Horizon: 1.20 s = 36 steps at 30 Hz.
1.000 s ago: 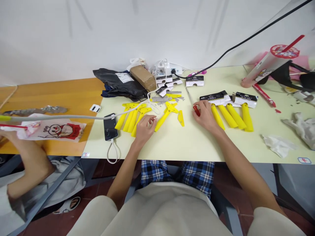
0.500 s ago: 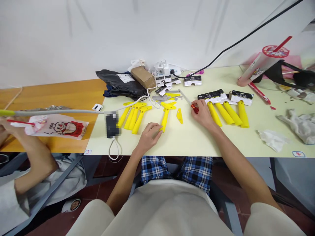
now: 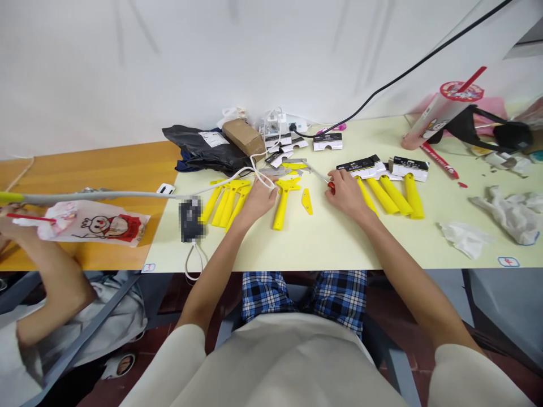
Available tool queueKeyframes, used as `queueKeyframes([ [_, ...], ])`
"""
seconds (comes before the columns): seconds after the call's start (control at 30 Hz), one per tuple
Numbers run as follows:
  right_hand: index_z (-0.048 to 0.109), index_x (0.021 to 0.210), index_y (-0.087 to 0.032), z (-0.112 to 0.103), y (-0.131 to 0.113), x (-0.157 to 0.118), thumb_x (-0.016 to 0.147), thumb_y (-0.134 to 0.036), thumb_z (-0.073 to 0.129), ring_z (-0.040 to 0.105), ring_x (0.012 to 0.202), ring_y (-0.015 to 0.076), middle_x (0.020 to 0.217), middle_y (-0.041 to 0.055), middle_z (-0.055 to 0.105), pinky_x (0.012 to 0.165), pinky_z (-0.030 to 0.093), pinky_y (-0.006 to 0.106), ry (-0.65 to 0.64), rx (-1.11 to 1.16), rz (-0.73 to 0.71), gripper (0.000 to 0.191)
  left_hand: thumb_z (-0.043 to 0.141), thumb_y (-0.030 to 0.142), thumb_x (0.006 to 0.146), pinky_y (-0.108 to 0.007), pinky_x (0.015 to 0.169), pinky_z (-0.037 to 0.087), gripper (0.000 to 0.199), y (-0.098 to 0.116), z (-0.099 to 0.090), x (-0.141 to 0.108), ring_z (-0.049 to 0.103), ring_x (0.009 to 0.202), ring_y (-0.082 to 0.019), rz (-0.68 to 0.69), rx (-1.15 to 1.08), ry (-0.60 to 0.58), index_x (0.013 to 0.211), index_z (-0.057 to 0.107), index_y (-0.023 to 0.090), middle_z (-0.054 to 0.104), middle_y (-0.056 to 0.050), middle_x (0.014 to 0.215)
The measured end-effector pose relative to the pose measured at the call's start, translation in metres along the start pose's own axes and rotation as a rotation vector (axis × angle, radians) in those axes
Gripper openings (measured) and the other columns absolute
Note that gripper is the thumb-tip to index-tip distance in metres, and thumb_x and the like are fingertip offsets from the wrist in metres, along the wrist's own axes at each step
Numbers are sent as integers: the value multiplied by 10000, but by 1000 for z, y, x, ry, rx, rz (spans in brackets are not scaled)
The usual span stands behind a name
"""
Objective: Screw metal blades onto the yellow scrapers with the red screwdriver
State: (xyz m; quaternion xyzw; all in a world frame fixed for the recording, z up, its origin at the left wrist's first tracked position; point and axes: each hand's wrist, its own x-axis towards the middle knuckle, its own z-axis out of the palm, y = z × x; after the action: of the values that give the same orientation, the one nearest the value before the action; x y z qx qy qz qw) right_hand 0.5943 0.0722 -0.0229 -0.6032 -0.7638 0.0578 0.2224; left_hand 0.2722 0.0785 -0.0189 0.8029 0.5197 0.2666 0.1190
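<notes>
A yellow scraper handle (image 3: pixel 282 208) lies in the middle of the table, its wide head pointing away from me. My left hand (image 3: pixel 261 199) is just left of that head, fingers bent and apart, with no object visible in it; a white cable crosses near its fingertips. My right hand (image 3: pixel 347 193) grips a screwdriver (image 3: pixel 331 185) by its red handle, and the thin shaft points up and left. Between my hands lies a loose yellow plate (image 3: pixel 307 202) with small holes. Beyond the scraper are grey blades (image 3: pixel 275 172) and more yellow plates (image 3: pixel 294 165).
Several yellow scrapers (image 3: pixel 229 204) lie at left beside a blurred dark device (image 3: pixel 190 219). Carded yellow handles (image 3: pixel 394 195) lie at right. Behind are a black bag (image 3: pixel 203 150), a brown box (image 3: pixel 242 136) and a power strip (image 3: pixel 299 123). At far left, another person's arm (image 3: pixel 55 263) reaches a drink bag.
My left hand has left the lower end of the scraper handle and moved forward beside its head. My right hand keeps the screwdriver. The view has shifted slightly.
</notes>
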Motion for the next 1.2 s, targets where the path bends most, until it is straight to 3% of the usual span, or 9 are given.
queueKeyframes([
  [0.13, 640, 1389, -136, -6, -19, 28, 982, -188, 537, 568, 1251, 481, 1362, 269, 641, 1075, 479, 641, 5, -68, -99, 423, 667, 168, 977, -520, 1201, 514, 358, -9, 14, 23, 644, 1309, -331, 1, 19, 32, 1334, 659, 171, 688, -168, 1345],
  [0.27, 717, 1297, -176, 9, -45, 69, 1034, -238, 542, 589, 1216, 435, 1332, 223, 679, 1068, 477, 591, -96, -34, -243, 322, 666, 266, 1025, -530, 1228, 487, 368, -7, 24, 12, 597, 1364, -341, 30, 40, 59, 1385, 667, 193, 670, -150, 1387],
  [0.43, 771, 1272, -169, 39, -75, 122, 1043, -314, 617, 628, 1195, 406, 1318, 200, 719, 1022, 471, 529, -287, 17, -376, 311, 598, 265, 1070, -517, 1213, 496, 331, 3, 27, 0, 576, 1341, -349, 78, 67, 19, 1364, 710, 162, 666, -167, 1370],
  [0.6, 771, 1188, -161, 57, -91, 148, 972, -264, 689, 660, 1137, 385, 1255, 197, 752, 971, 470, 477, -384, 4, -417, 254, 592, 269, 1080, -549, 1184, 505, 246, 2, 21, 1, 573, 1333, -365, 95, 106, -16, 1255, 744, 187, 666, -166, 1349],
  [0.77, 753, 1120, -152, 56, -94, 146, 973, -218, 635, 666, 1122, 385, 1223, 199, 767, 973, 473, 472, -404, 19, -418, 199, 556, 306, 1122, -523, 1164, 514, 217, -4, 10, 1, 576, 1329, -339, 192, 44, -97, 1213, 725, 204, 670, -151, 1350],
  [0.93, 742, 1057, -184, 29, -88, 125, 1010, -251, 609, 684, 1104, 378, 1138, 153, 796, 970, 482, 487, -289, 163, -338, 156, 551, 301, 1128, -514, 1131, 515, 188, -6, 4, 5, 592, 1265, -333, 235, -18, -159, 1144, 706, 197, 708, -145, 1298],
  [1.0, 721, 1005, -207, 17, -81, 109, 1018, -344, 661, 704, 1012, 338, 1052, 114, 800, 924, 505, 463, -176, 337, -243, 151, 559, 304, 1128, -510, 1129, 513, 173, -8, 3, 6, 606, 1249, -327, 245, -67, -156, 1138, 698, 202, 720, -139, 1265],
  [1.1, 688, 910, -236, 5, -70, 80, 918, -576, 837, 695, 868, 270, 924, 61, 772, 817, 528, 412, -18, 746, -50, 372, 602, 324, 1118, -488, 1115, 528, 145, -12, 4, 6, 646, 1219, -307, 262, -197, -84, 1106, 699, 217, 736, -119, 1195],
  [1.2, 699, 871, -252, 1, -59, 53, 807, -652, 940, 680, 809, 213, 855, 22, 750, 793, 544, 371, 28, 1121, 141, 471, 686, 342, 1085, -458, 1111, 550, 122, -13, 4, 5, 695, 1191, -273, 221, -383, 7, 1085, 727, 227, 757, -99, 1187],
])
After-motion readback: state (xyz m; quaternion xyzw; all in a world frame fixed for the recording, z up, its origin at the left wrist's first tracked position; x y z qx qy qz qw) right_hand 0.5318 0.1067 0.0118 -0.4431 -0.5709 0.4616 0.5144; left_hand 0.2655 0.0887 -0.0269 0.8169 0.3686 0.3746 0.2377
